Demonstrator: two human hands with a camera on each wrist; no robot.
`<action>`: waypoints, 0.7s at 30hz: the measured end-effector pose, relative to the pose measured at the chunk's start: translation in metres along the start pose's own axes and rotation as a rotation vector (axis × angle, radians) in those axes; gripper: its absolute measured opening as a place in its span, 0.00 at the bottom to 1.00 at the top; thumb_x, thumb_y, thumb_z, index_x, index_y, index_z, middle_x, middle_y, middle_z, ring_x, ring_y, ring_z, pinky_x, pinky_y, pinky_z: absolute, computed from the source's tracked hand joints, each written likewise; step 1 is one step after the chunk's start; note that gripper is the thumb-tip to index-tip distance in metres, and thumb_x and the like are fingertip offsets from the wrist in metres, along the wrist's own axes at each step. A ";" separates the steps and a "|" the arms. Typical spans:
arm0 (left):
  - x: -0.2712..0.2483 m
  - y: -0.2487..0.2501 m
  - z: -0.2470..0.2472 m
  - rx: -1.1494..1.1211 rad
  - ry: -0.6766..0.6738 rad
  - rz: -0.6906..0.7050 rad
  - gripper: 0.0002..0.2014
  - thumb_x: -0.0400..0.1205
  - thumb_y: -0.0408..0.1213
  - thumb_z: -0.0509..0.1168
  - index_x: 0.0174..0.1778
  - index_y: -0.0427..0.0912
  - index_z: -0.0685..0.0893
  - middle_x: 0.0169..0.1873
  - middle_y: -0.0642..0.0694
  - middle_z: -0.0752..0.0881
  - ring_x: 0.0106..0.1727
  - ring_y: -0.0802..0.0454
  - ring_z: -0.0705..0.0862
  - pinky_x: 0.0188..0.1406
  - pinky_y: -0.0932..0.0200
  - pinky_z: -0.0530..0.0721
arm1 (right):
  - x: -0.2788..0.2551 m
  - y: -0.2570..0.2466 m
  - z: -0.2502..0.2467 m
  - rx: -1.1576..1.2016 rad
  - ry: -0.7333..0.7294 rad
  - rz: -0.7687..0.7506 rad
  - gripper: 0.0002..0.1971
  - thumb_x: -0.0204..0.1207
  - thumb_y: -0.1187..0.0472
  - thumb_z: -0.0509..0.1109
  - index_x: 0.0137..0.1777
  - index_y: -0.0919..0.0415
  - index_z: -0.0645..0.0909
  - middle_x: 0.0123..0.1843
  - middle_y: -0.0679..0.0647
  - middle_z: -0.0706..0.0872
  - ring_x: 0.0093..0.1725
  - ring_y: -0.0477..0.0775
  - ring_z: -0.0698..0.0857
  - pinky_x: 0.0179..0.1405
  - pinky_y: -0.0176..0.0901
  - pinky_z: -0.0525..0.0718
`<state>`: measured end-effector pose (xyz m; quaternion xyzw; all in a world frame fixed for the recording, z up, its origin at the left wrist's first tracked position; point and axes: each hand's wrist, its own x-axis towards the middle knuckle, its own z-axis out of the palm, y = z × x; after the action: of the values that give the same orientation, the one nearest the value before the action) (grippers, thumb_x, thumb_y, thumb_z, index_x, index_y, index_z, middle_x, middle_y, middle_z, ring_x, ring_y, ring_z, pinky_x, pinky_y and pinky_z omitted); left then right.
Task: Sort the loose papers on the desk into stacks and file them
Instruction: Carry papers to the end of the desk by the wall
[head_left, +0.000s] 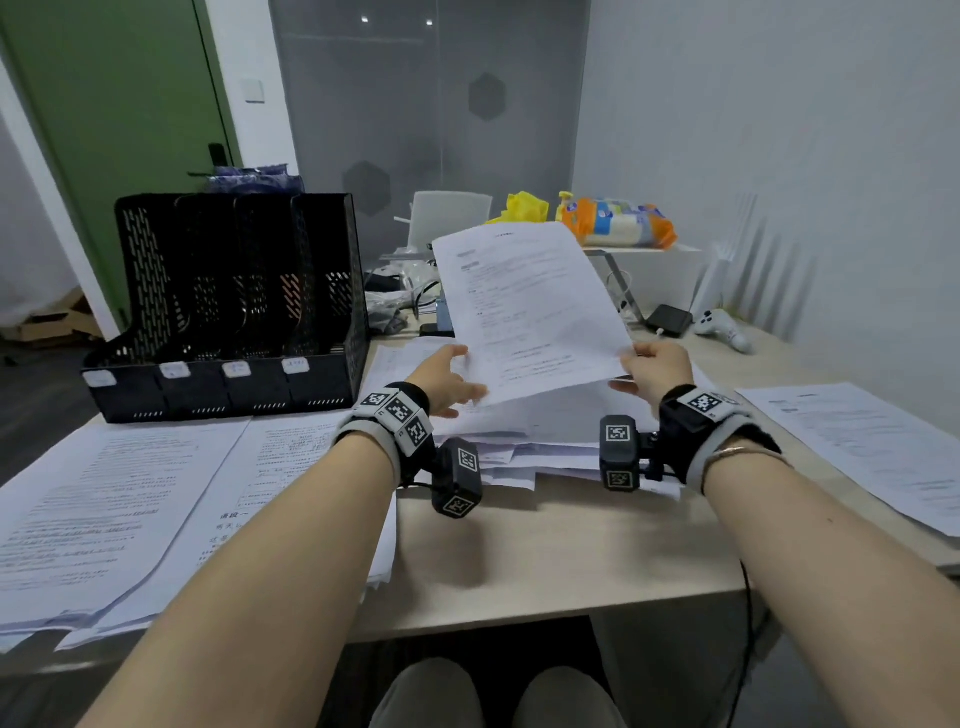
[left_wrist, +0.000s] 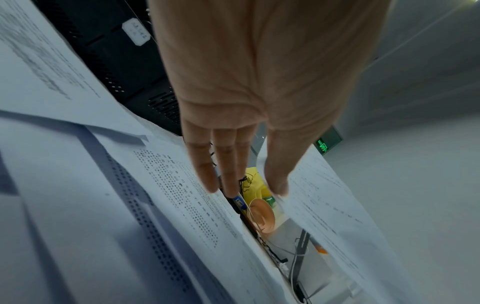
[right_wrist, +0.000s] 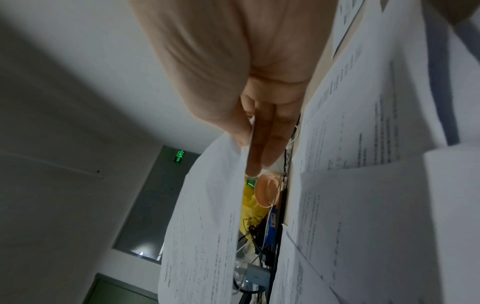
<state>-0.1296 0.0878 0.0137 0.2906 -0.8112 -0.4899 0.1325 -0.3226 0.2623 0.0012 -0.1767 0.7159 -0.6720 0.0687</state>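
Broadly, the pale wooden worktop (head_left: 561, 551) carries everything, with printed papers spread over most of it. At its back left stands a black mesh file rack (head_left: 234, 306) with four labelled slots, upright and apart from the sheets. Two overlapping stacks of papers (head_left: 119, 499) lie at the near left, one more stack (head_left: 872, 447) lies at the far right edge, and a loose pile (head_left: 540, 431) sits in the middle under the hands. Above that pile a single printed sheet (head_left: 524, 306) is held up, tilted back toward the wall. The right hand (head_left: 657, 366) pinches its lower right corner, thumb on top and fingers beneath, as the right wrist view shows. The left hand (head_left: 447, 379) is at the lower left corner with fingers nearly straight, thumb on the sheet's edge and the other fingers spread below it. Behind the sheet are a yellow bag (head_left: 519, 208), an orange-and-blue packet (head_left: 618, 221) and a white game controller (head_left: 724, 328).
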 end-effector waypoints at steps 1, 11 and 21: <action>-0.001 0.001 -0.001 -0.023 0.027 0.030 0.35 0.78 0.30 0.69 0.79 0.48 0.61 0.60 0.39 0.76 0.54 0.46 0.79 0.54 0.52 0.84 | -0.001 0.000 0.002 0.009 -0.013 0.002 0.07 0.78 0.76 0.62 0.46 0.67 0.81 0.47 0.60 0.83 0.36 0.52 0.82 0.23 0.36 0.87; -0.008 -0.004 -0.019 0.064 0.146 0.172 0.30 0.76 0.16 0.61 0.73 0.43 0.74 0.69 0.39 0.74 0.59 0.37 0.81 0.50 0.52 0.83 | -0.021 -0.005 0.014 -0.166 -0.135 0.056 0.11 0.76 0.74 0.64 0.37 0.58 0.78 0.38 0.55 0.80 0.41 0.54 0.78 0.33 0.45 0.83; -0.014 -0.006 -0.019 -0.003 0.221 0.141 0.24 0.76 0.20 0.58 0.67 0.43 0.78 0.59 0.39 0.79 0.54 0.43 0.81 0.53 0.52 0.84 | -0.035 -0.008 0.014 -0.351 -0.220 0.087 0.14 0.74 0.77 0.60 0.34 0.59 0.74 0.36 0.56 0.77 0.43 0.59 0.77 0.37 0.48 0.82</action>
<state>-0.1072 0.0804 0.0191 0.2851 -0.8093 -0.4454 0.2557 -0.2837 0.2611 0.0027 -0.2272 0.8171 -0.5100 0.1434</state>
